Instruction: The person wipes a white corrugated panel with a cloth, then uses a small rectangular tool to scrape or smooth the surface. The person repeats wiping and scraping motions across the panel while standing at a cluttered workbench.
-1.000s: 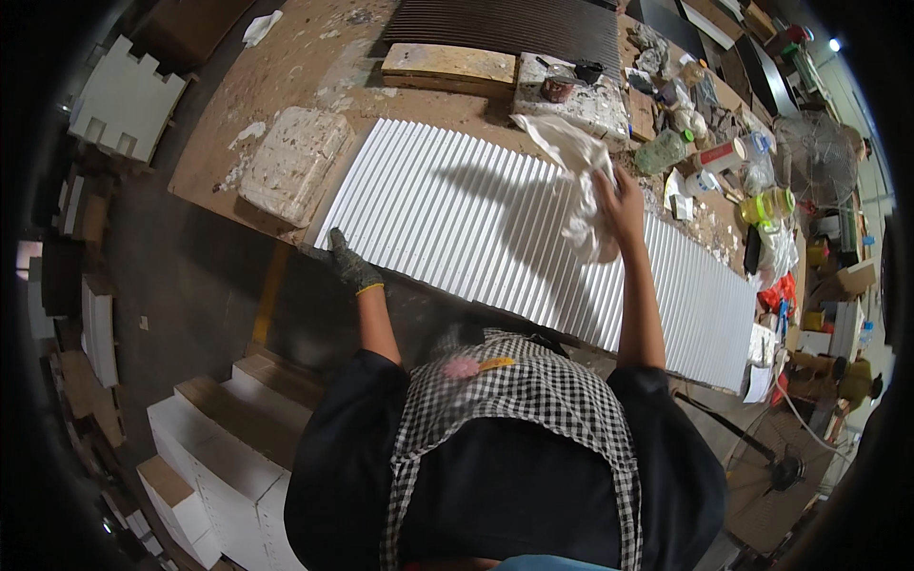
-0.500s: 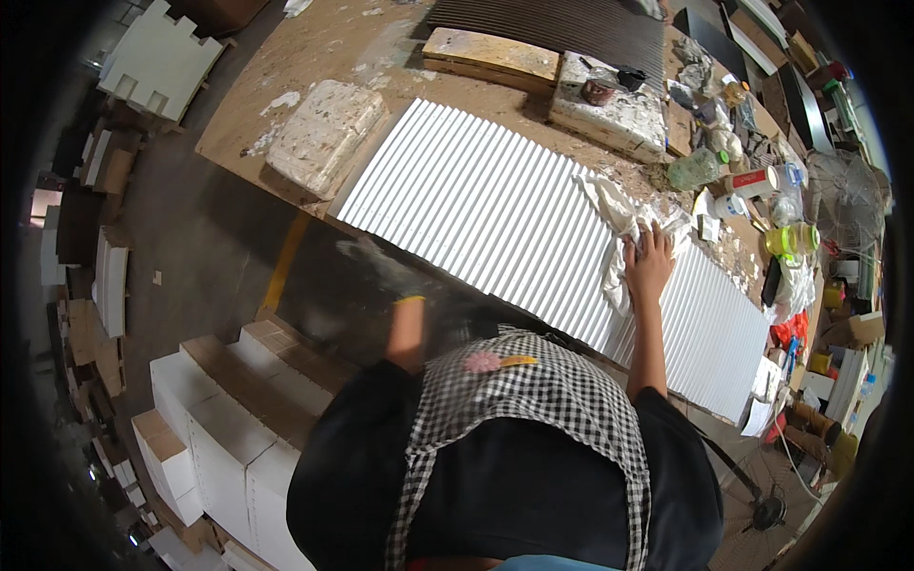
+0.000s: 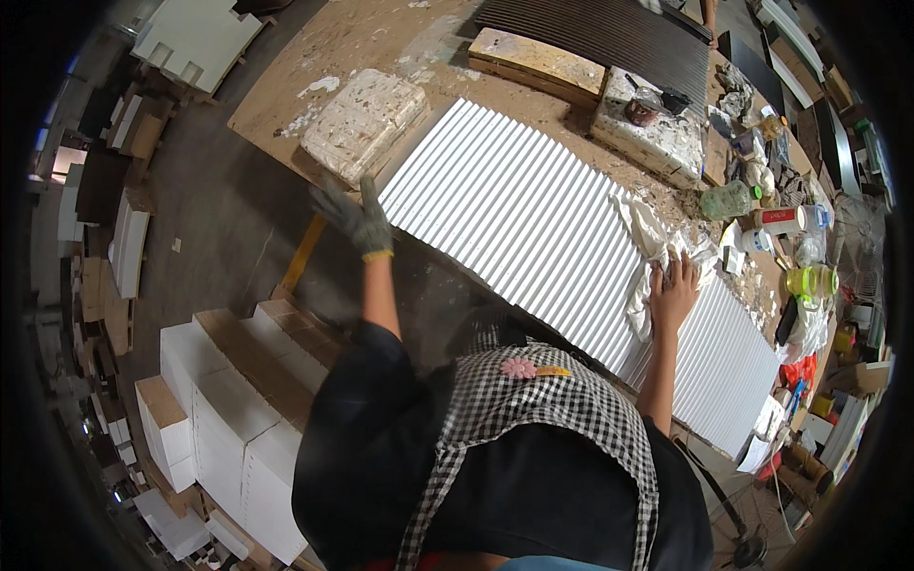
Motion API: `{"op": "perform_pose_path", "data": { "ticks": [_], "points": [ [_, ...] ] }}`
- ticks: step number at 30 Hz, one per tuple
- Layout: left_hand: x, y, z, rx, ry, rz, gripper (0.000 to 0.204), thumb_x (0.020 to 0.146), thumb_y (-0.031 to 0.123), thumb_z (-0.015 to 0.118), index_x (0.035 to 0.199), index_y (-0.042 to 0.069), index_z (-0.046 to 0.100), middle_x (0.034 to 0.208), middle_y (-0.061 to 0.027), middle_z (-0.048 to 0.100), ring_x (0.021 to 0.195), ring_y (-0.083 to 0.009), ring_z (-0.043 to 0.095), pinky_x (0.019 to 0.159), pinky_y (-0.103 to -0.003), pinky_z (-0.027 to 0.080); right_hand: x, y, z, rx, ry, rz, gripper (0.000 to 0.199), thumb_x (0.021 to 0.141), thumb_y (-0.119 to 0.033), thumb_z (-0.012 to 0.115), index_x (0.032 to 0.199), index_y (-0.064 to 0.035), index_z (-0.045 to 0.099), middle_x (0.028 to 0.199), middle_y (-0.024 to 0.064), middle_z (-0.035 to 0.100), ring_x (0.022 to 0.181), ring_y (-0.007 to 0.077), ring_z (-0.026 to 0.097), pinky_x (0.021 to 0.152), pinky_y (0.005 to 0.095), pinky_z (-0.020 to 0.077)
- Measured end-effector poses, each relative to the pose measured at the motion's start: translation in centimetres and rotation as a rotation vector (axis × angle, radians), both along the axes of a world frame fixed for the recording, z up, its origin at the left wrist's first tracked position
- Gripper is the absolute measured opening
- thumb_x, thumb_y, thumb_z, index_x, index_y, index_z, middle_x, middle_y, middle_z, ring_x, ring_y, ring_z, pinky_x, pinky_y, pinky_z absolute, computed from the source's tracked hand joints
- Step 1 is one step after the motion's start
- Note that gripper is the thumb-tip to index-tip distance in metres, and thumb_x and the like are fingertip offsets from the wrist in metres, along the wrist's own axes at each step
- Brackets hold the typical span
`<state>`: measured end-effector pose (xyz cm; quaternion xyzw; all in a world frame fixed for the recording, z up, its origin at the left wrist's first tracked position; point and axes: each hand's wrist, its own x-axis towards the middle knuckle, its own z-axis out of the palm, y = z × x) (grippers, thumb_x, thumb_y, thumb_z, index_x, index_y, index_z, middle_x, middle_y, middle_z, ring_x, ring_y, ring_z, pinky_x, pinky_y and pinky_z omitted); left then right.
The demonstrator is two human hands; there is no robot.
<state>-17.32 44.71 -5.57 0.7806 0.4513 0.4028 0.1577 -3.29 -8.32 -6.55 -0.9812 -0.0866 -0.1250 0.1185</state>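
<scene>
Workbench: right hand presses cloth.

The left hand, in a grey glove, is raised with fingers spread, arm stretched forward. The bare right hand lies palm down, fingers splayed, forearm extended straight ahead.
</scene>
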Motion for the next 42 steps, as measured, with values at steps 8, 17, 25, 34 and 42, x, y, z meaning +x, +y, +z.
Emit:
{"op": "perform_pose_path", "data": {
  "ticks": [8,17,25,34,42],
  "points": [
    [16.2,10.1,1.7,0.526,1.077,-0.484,0.063,0.1,0.044,0.052,0.159,0.043,0.031,0.171,-0.0073,0.02,0.155,-0.0408,0.018,0.121,-0.067,0.01,0.4,0.3,0.2,0.008,-0.021,0.026,0.042,0.095,-0.036,0.067,0.133,-0.0189,0.065,0.144,0.0108,0.057,0.136,0.037,0.048,0.105,0.0546,0.0408],
    [18.3,10.0,-0.5,0.384,1.137,-0.458,0.07,0.101,0.018,0.049,0.161,0.044,0.024,0.171,-0.0007,0.022,0.153,-0.0353,0.028,0.117,-0.07,0.019,-0.2,0.5,1.1,0.071,-0.03,0.011,0.038,0.092,-0.026,0.07,0.126,-0.0104,0.069,0.14,0.0122,0.061,0.132,0.0377,0.053,0.109,0.0482,0.0408],
    [20.8,11.8,-1.7,0.366,1.057,-0.524,0.055,0.101,0.048,0.048,0.155,0.037,0.04,0.167,-0.0027,0.029,0.152,-0.0374,0.028,0.117,-0.071,0.017,-0.2,0.7,0.4,0.138,-0.082,0.011,0.037,0.089,-0.033,0.072,0.123,-0.0182,0.071,0.137,0.0081,0.063,0.129,0.0344,0.055,0.103,0.0501,0.0418],
    [22.8,6.8,-5.1,0.038,0.582,-1.143,0.045,0.107,0.03,0.042,0.144,0.008,0.056,0.153,-0.0171,0.049,0.143,-0.0316,0.044,0.121,-0.04,0.031,-0.5,0.4,0.7,0.135,-0.104,0.002,0.038,0.086,-0.034,0.074,0.119,-0.0171,0.071,0.134,0.0044,0.064,0.126,0.0303,0.056,0.096,0.049,0.0454],
    [20.7,3.4,-3.0,0.512,0.776,-0.829,0.059,0.106,0.05,0.04,0.158,0.022,0.038,0.169,-0.0117,0.024,0.156,-0.0345,0.02,0.125,-0.057,0.012,-0.3,0.8,0.8,0.12,-0.107,-0.009,0.041,0.087,-0.038,0.074,0.122,-0.0181,0.071,0.133,0.0036,0.065,0.127,0.0289,0.056,0.097,0.0485,0.0458]
  ]
}}
